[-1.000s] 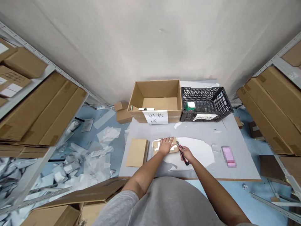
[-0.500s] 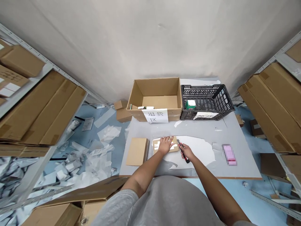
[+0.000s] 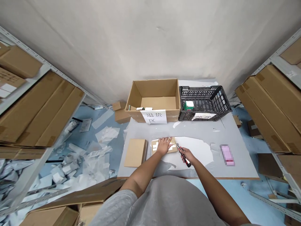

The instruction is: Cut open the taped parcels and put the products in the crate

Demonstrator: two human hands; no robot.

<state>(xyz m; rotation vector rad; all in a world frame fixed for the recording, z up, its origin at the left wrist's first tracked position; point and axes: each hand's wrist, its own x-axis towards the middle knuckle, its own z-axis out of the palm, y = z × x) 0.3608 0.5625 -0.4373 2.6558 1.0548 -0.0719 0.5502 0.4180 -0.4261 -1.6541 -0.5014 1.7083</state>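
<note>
Cardboard box (image 3: 153,147) lies flat on the tabletop (image 3: 141,130), left hand (image 3: 164,146) spread open on top, seemingly to pin it steady, while right hand (image 3: 188,155) grips a red-and-black utility knife (image 3: 184,156) at its edge.

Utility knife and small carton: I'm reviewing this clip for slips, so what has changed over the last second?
The right hand and its grip on the utility knife shifted slightly rightward, away from the small carton. Nothing was taken or let go. The left hand stayed on the carton; the black plastic crate and open cardboard box stayed put.
</note>
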